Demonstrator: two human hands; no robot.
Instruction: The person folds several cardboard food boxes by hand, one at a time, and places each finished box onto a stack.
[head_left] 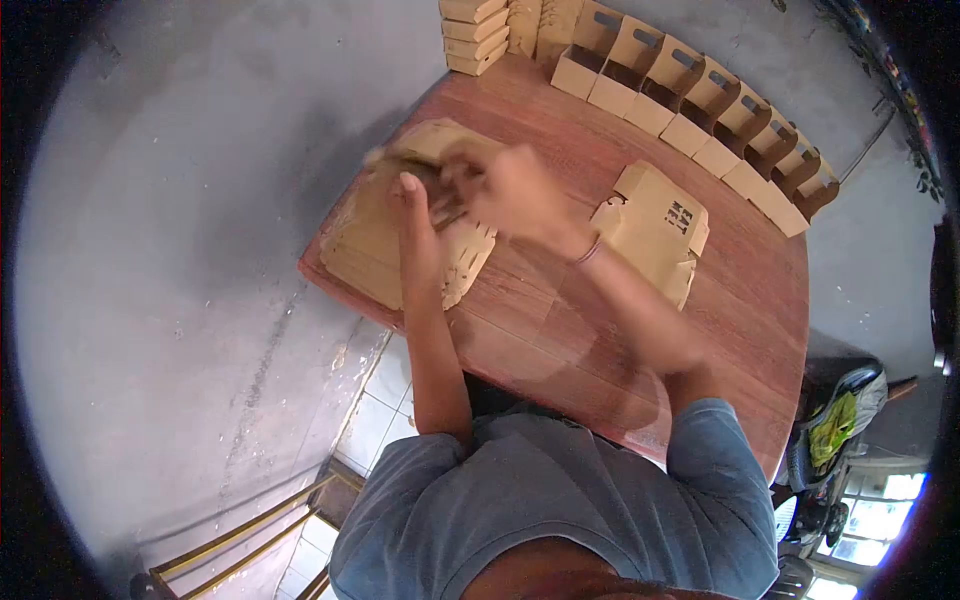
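Done, apparently: carriers (685, 134) standing in a row, boxes (474, 40) stacked, along the surface's (750, 290) far side. Remaining, likely: flat card (362, 250) at your left, 1 printed piece (655, 232) lying rightward. Your left hand (413, 200) and right hand (505, 190) blur above the card; can't tell either grip.

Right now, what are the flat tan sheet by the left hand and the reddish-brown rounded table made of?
The flat tan sheet looks like matte cardboard: plain brown, with notched edges. The reddish-brown rounded table looks like wood, or perhaps wood-look laminate, with a faint sheen: plank lines show.
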